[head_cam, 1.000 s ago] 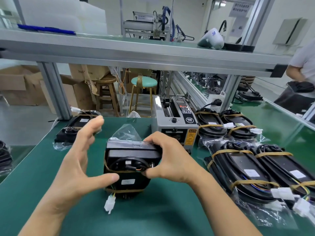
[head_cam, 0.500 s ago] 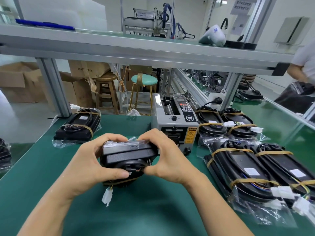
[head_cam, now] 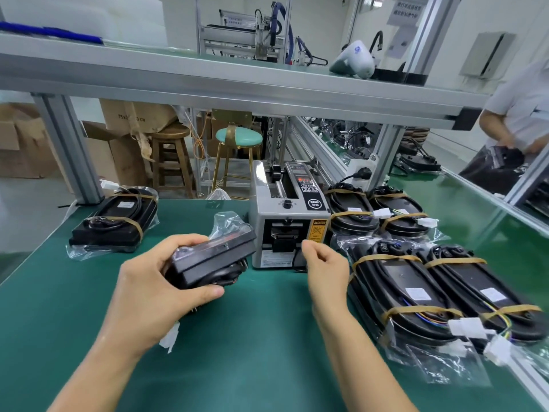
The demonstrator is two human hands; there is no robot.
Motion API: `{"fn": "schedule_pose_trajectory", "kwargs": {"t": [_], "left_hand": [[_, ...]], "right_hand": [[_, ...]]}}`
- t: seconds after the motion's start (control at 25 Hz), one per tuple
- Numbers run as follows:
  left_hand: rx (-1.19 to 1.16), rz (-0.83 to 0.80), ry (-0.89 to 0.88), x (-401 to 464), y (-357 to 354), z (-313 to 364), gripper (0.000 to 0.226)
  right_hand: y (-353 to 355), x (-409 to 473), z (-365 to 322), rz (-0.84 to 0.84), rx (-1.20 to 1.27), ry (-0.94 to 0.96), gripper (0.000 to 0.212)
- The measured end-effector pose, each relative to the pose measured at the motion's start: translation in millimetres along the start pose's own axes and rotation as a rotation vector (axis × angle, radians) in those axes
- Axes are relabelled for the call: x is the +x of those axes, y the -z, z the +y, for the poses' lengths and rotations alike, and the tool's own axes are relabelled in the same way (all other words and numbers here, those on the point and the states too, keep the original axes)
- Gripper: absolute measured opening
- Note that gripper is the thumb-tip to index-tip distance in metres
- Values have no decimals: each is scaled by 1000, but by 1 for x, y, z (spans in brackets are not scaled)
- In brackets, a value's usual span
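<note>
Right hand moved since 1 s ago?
Yes. The right hand let go of the black unit and shifted right, now in front of the tape dispenser.

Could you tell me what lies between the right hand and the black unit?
Head view: bare green mat between right hand and black unit; tape dispenser behind.

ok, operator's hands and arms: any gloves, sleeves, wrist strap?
None visible. Left hand and right hand are bare: no gloves, rings or watch. Left forearm and right forearm are uncovered to the frame edge, no sleeve, strap or cable.
</note>
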State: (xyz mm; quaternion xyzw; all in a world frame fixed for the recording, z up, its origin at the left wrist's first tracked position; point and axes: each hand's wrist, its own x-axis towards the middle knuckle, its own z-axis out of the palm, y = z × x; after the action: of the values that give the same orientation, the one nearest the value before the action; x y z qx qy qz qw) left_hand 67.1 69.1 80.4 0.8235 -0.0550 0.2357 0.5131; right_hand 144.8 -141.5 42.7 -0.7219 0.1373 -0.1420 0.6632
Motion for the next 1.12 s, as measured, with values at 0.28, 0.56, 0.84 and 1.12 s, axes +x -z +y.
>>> {"fn": "schedule_pose_trajectory", "kwargs": {"t": [0.28, 0.56, 0.84, 1.12], "left_hand": [[72, 2, -26, -5, -18, 3, 69], [85, 11, -19, -6, -18, 0, 68], [76, 55, -12, -10, -17, 3, 72], [48, 123, 9, -15, -25, 4, 62]], "right_hand": [[-25, 25, -7, 57, 72, -175, 19], [-32, 29, -13, 70, 191, -312, 16], [-18, 1, -40, -187, 282, -361, 17], [-18, -59, -54, -557, 271, -3, 12]]}}
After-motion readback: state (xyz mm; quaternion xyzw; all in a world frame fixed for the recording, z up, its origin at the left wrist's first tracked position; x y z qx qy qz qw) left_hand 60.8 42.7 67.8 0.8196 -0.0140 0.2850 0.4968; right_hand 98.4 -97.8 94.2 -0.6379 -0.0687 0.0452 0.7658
